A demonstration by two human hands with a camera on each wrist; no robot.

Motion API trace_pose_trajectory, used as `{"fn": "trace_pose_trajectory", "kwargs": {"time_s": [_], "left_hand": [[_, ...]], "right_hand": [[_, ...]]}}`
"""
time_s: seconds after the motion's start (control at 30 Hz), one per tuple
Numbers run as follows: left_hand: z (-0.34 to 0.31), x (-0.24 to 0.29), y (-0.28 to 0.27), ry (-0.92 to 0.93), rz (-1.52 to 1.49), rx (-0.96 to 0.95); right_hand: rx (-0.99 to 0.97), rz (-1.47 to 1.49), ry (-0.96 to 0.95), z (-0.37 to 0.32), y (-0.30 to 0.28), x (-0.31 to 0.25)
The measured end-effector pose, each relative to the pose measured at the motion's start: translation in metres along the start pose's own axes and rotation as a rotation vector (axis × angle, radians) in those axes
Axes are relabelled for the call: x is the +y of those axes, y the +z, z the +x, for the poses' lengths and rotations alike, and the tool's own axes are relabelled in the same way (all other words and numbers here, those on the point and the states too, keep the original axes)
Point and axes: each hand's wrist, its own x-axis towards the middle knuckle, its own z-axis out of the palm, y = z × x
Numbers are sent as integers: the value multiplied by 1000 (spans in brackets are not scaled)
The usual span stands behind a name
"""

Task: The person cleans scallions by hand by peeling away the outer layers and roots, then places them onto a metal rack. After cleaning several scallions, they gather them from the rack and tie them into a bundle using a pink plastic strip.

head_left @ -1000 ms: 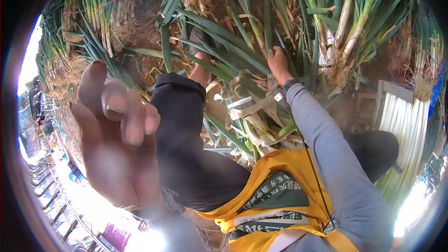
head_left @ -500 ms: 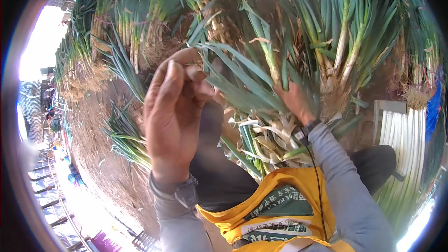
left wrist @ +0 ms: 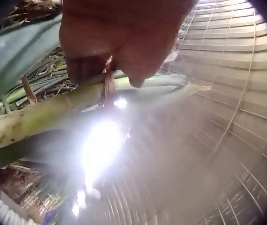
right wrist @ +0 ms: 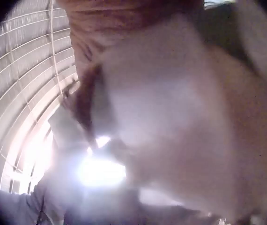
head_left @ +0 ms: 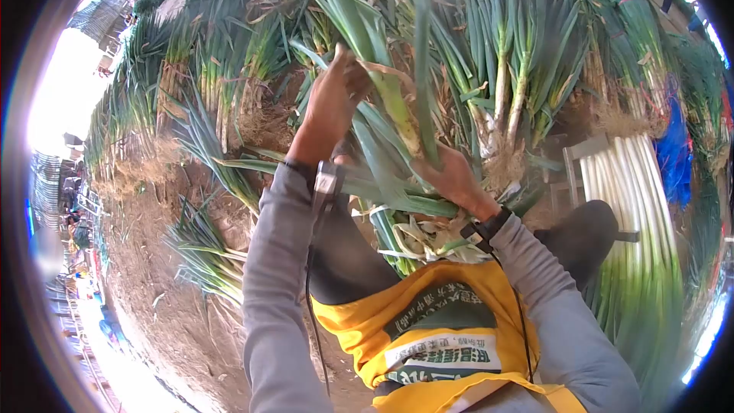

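Observation:
In the head view my right hand (head_left: 456,183) grips a long green onion (head_left: 394,103) near its lower end, the leaves pointing up and away. My left hand (head_left: 327,107) is at the stalk's upper left side, fingers bent in at the leaves. The left wrist view shows this hand (left wrist: 119,42) over the yellow-green stalk (left wrist: 40,115), pinching a brown dry leaf strip (left wrist: 109,86). In the right wrist view a blurred pale surface fills much of the frame below the hand (right wrist: 119,28), hiding the grip.
Peeled leaves (head_left: 428,241) lie between my legs. To the right, cleaned white stalks (head_left: 627,176) lie in a row by a metal frame, beside blue plastic (head_left: 673,153). Unpeeled onion bundles (head_left: 520,53) line the far side. A small pile (head_left: 202,248) lies on the soil at left.
My left hand has come from raised near the camera to the onion's leaves. The right hand has lifted an onion from the heap and drawn it closer.

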Motion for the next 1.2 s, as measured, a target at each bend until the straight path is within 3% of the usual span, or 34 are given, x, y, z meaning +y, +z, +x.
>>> {"fn": "trace_pose_trajectory", "kwargs": {"time_s": [0.07,0.1,0.17,0.23,0.3,0.37,0.4,0.43,0.47,0.5,0.53,0.57,0.6,0.7,0.73,0.77,0.8,0.83,0.9,0.93,0.97,1.0,1.03,1.07,1.1,1.17,1.2], "left_hand": [[-2,-4,18,98,-120,-192],[-5,-8,22,79,-124,-193],[-8,-16,24,252,-96,-127],[-11,-18,13,214,-80,-89],[-5,-18,-9,1023,1319,-36],[-7,0,-12,1115,1667,-45],[-27,2,5,825,1593,55],[-6,0,-11,892,1568,52],[13,2,-30,908,1540,39],[30,5,-48,924,1513,25],[32,10,-40,650,724,-53],[26,18,-37,491,353,-114],[20,26,-34,345,-33,-124],[5,34,-25,493,213,-49],[7,37,-30,471,87,40],[13,42,-47,465,23,82],[18,48,-64,462,-41,124],[36,50,-98,536,80,82],[34,42,-98,828,540,-18],[23,41,-87,912,964,109],[3,37,-60,892,1291,246],[-19,32,-37,839,1467,346],[-41,32,-5,747,1544,419],[-12,28,-33,970,1558,384],[-19,27,-26,881,1576,406],[-11,17,-33,1092,1380,232],[-4,11,-24,857,697,194]], "right_hand": [[-131,1,69,-4,-2,5],[-124,4,86,-1,-2,11],[-209,67,105,9,-4,22],[22,-163,-151,26,0,21],[84,-63,-240,57,5,19],[246,-232,-351,71,9,-38],[266,-269,-236,86,10,-47],[280,-308,-120,99,10,-57],[461,-372,-284,102,17,-50],[595,-255,-443,112,32,-34],[506,-54,-359,94,26,-42],[395,167,-288,82,28,-55],[309,109,-291,71,32,-47],[60,-145,-192,18,33,21],[-28,-318,-99,-8,25,39],[-120,-483,-6,-40,19,59],[-185,-745,-69,-74,26,107],[-357,-890,69,-113,28,158],[-126,-897,80,-155,36,216],[-458,-897,234,-147,17,191],[-479,-826,204,-120,-1,141],[-552,-1144,-111,-88,3,133],[-118,-842,-328,-69,-11,96],[40,-635,-464,-43,-17,71],[265,-634,-381,-26,-14,17],[311,-646,-538,8,-17,-33],[309,-631,-576,22,-18,-52]]}}
